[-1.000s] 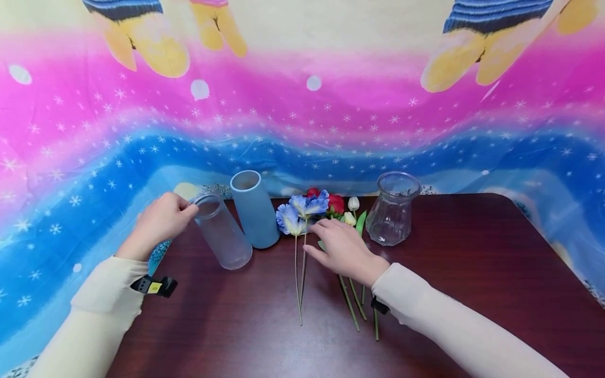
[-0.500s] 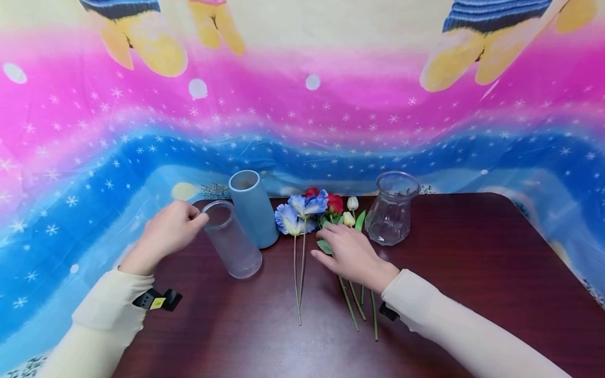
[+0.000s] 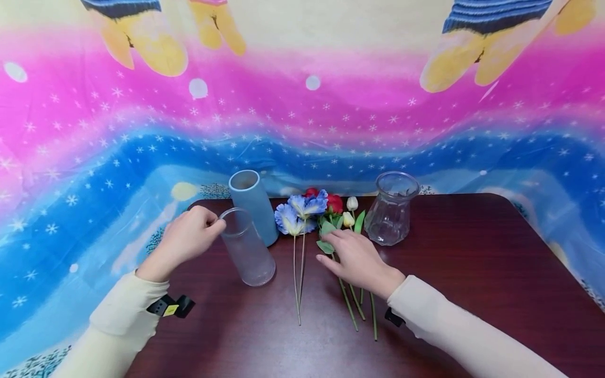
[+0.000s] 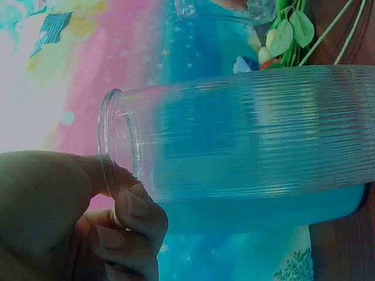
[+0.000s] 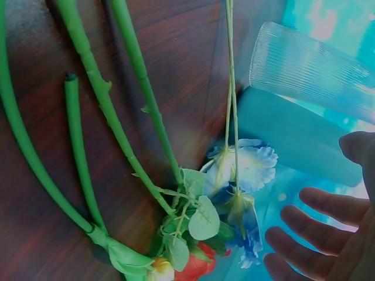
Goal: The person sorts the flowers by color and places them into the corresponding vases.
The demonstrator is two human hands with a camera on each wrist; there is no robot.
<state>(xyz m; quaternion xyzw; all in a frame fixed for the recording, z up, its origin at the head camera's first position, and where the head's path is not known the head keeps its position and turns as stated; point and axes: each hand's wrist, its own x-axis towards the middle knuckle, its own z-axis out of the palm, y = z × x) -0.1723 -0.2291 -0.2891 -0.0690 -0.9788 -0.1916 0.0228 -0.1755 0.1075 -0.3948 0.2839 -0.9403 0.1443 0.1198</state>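
Note:
My left hand (image 3: 193, 234) pinches the rim of a clear ribbed glass vase (image 3: 249, 255), thumb on one side and fingers on the other. The vase stands in front of a matte blue vase (image 3: 257, 202) and partly covers it. My right hand (image 3: 361, 257) hovers over the flower stems with its fingers apart and nothing held. Close by lie two blue flowers (image 3: 302, 210) on thin stems, red roses (image 3: 335, 203) with green leaves, and pale tulips (image 3: 348, 219). In the right wrist view the fingers (image 5: 319, 225) are clear of the blue petals.
A clear faceted glass vase (image 3: 389, 210) with a flared rim stands right of the flowers. Everything is on a dark reddish-brown table (image 3: 472, 273). A patterned pink and blue cloth (image 3: 368, 105) hangs behind its back edge.
My left hand has brought the ribbed glass vase to the right and nearer to me, in front of the blue vase. The right hand has shifted slightly right and nearer, away from the blue flowers.

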